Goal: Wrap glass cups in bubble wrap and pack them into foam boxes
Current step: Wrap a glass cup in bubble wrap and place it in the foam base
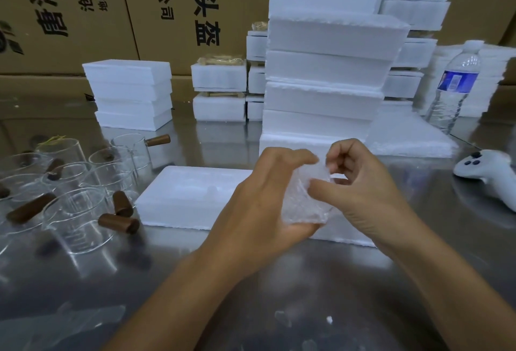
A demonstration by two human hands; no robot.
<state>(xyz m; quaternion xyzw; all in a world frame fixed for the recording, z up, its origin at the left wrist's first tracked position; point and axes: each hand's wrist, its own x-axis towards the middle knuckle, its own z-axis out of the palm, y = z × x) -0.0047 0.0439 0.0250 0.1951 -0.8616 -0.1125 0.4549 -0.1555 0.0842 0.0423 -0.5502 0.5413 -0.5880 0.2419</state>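
Observation:
A glass cup wrapped in bubble wrap [304, 199] is held above an open white foam box [190, 197] that lies on the steel table. My left hand [265, 197] grips the bundle from the left and below. My right hand [360, 185] pinches the wrap at its top right with curled fingers. The cup itself is mostly hidden by the wrap and my fingers. Several bare glass cups with brown wooden handles [81, 211] stand at the left of the table.
A tall stack of foam boxes [324, 71] rises just behind my hands, with lower stacks [131, 93] further left and at the back. A water bottle [455, 90] and a white controller [491, 174] sit at the right. Cardboard cartons form the back wall.

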